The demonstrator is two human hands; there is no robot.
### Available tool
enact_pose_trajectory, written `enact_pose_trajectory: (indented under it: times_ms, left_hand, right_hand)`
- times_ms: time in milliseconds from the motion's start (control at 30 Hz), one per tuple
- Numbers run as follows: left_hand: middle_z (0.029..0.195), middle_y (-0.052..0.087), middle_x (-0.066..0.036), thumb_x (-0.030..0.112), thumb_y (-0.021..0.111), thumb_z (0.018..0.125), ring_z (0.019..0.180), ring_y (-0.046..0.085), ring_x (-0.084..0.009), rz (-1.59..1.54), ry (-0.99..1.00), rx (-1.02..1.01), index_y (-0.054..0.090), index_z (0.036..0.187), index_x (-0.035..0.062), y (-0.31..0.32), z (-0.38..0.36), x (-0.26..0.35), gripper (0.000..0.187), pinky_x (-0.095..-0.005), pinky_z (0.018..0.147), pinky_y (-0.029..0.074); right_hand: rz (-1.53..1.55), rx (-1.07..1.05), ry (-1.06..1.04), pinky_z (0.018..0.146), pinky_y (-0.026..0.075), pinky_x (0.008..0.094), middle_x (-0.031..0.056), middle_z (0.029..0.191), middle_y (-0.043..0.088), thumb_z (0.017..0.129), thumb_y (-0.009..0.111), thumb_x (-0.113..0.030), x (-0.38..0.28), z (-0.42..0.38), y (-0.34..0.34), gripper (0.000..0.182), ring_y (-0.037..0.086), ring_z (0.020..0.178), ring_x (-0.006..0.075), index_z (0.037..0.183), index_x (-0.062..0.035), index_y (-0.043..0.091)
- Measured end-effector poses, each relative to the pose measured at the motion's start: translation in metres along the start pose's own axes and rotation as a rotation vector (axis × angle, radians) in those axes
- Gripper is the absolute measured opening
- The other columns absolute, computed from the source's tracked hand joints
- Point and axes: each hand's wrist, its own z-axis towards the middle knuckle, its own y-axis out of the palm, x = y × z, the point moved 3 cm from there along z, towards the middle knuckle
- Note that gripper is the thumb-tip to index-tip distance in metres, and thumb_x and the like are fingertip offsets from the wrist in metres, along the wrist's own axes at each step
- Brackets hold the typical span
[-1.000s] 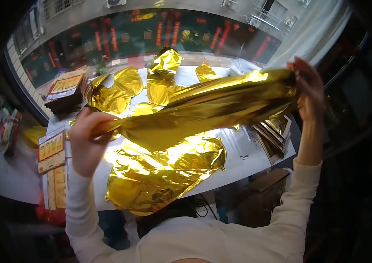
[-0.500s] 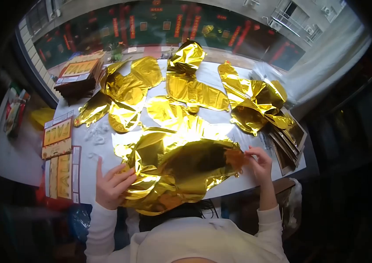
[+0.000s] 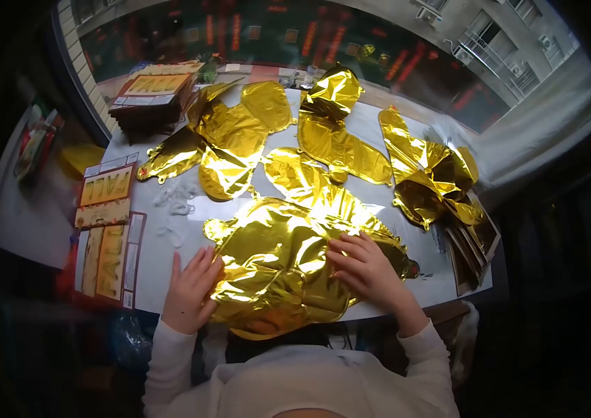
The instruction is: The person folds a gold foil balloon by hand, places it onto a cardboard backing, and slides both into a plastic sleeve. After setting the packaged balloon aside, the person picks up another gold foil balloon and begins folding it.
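A large gold foil balloon (image 3: 278, 261), flat and creased, lies at the near edge of the table, its lower part hanging toward my lap. My left hand (image 3: 192, 289) rests along its left edge with the fingers stretched out. Across the balloon's right side lies my right hand (image 3: 365, 268), palm down and fingers spread. Behind it, more flat gold foil balloons are laid out: one at the left (image 3: 236, 139), one in the middle (image 3: 330, 132), one at the right (image 3: 431, 164). Another foil piece (image 3: 302, 174) is partly covered by the near balloon.
A stack of printed FALL packages (image 3: 152, 90) stands at the back left. More FALL packages (image 3: 107, 195) lie along the left edge. Clear plastic bits (image 3: 173, 198) are beside them. Flat card sleeves (image 3: 469, 251) lean at the right edge, near a white curtain (image 3: 539, 132).
The near balloon now lies flatter and smoother. My right hand has moved left from the balloon's right end, where it pinched the edge, and is now spread on its surface. The view has shifted slightly.
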Motion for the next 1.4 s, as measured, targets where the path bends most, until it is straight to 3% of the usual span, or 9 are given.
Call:
enact_pose_trajectory:
  times_ms: [433, 667, 767, 867, 933, 1033, 1267, 1400]
  left_hand:
    - [0.163, 0.038, -0.024, 0.009, 0.07, 0.08, 0.15, 0.041, -0.0396, -0.081, -0.006, 0.0, 0.056, 0.148, 0.0103, -0.003, 0.0, -0.001, 0.07, -0.0658, 0.124, 0.016]
    - [0.163, 0.038, -0.025, 0.006, 0.068, 0.082, 0.149, 0.041, -0.0421, -0.125, -0.007, 0.018, 0.059, 0.145, 0.0091, -0.004, 0.0, -0.001, 0.064, -0.0658, 0.123, 0.017]
    - [0.162, 0.04, -0.025, 0.001, 0.067, 0.081, 0.147, 0.044, -0.0404, -0.131, -0.008, 0.047, 0.063, 0.14, 0.0095, -0.003, -0.004, -0.002, 0.059, -0.0656, 0.123, 0.018]
    - [0.155, 0.051, -0.019, 0.0, 0.068, 0.083, 0.141, 0.052, -0.0384, -0.085, 0.03, 0.119, 0.07, 0.13, 0.01, -0.008, -0.008, 0.002, 0.048, -0.0667, 0.123, 0.018]
    - [0.144, 0.063, -0.012, 0.003, 0.071, 0.086, 0.135, 0.058, -0.0362, -0.043, 0.081, 0.127, 0.075, 0.121, 0.0112, -0.011, -0.012, 0.004, 0.036, -0.0685, 0.122, 0.019]
    - [0.136, 0.069, -0.009, 0.007, 0.074, 0.087, 0.132, 0.06, -0.0351, -0.033, 0.072, 0.167, 0.076, 0.118, 0.0119, -0.007, -0.016, 0.001, 0.032, -0.0705, 0.122, 0.019]
    - [0.134, 0.07, -0.01, 0.007, 0.073, 0.088, 0.133, 0.06, -0.0343, 0.002, 0.058, 0.139, 0.076, 0.12, 0.01, -0.007, -0.014, 0.0, 0.032, -0.071, 0.122, 0.018]
    - [0.133, 0.071, -0.011, 0.0, 0.065, 0.089, 0.131, 0.062, -0.035, -0.001, 0.048, 0.148, 0.075, 0.12, 0.0063, -0.012, -0.015, 0.003, 0.034, -0.0709, 0.123, 0.017]
  right_hand:
    - [0.051, 0.071, -0.007, 0.118, 0.04, 0.049, 0.007, 0.148, 0.06, 0.094, 0.074, -0.019, 0.013, 0.003, 0.011, 0.044, 0.052, 0.139, 0.0335, 0.136, -0.0117, 0.067]
    - [0.048, 0.082, -0.013, 0.117, 0.04, 0.0507, 0.0086, 0.147, 0.06, 0.095, 0.074, -0.02, 0.015, 0.002, 0.012, 0.044, 0.052, 0.139, 0.0337, 0.137, -0.0121, 0.067]
    - [0.045, 0.081, -0.03, 0.117, 0.04, 0.0513, 0.0093, 0.147, 0.061, 0.095, 0.074, -0.02, 0.015, 0.002, 0.013, 0.044, 0.053, 0.138, 0.0341, 0.137, -0.0118, 0.066]
    - [0.059, 0.089, -0.023, 0.117, 0.04, 0.0502, 0.0097, 0.148, 0.061, 0.093, 0.074, -0.016, 0.013, 0.001, 0.011, 0.044, 0.053, 0.14, 0.0353, 0.136, -0.0106, 0.067]
    - [0.051, 0.087, -0.03, 0.118, 0.039, 0.0503, 0.0096, 0.148, 0.061, 0.093, 0.074, -0.016, 0.013, 0.002, 0.012, 0.044, 0.053, 0.14, 0.035, 0.136, -0.0111, 0.067]
    - [0.048, 0.09, -0.029, 0.119, 0.039, 0.0505, 0.0097, 0.148, 0.061, 0.093, 0.073, -0.016, 0.013, 0.001, 0.013, 0.044, 0.053, 0.14, 0.0343, 0.136, -0.0115, 0.067]
    - [0.041, 0.098, -0.036, 0.118, 0.039, 0.0503, 0.0099, 0.147, 0.061, 0.093, 0.073, -0.015, 0.012, 0.002, 0.013, 0.043, 0.053, 0.14, 0.0341, 0.136, -0.0111, 0.068]
    - [-0.101, 0.085, -0.05, 0.117, 0.042, 0.0501, 0.0102, 0.147, 0.061, 0.094, 0.074, -0.02, 0.005, 0.001, 0.012, 0.046, 0.054, 0.139, 0.0346, 0.138, -0.0112, 0.065]
